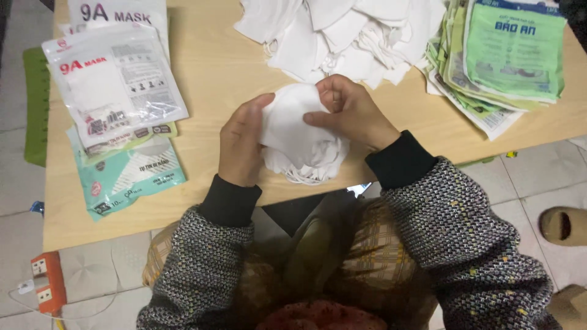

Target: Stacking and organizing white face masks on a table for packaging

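Both hands hold a small stack of white face masks (299, 131) just above the near edge of a low wooden table (214, 67). My left hand (239, 142) cups the stack from the left side, thumb on top. My right hand (351, 110) pinches the top mask from the right, with a ring on one finger. Elastic ear loops hang under the stack. Beyond the hands lies a loose pile of white masks (348, 33).
Sealed mask packets (116, 82) in white and teal (128, 174) lie at the table's left. A stack of flat green packets (501, 55) sits at the right. On the tiled floor are an orange power strip (46, 281) and a slipper (562, 226).
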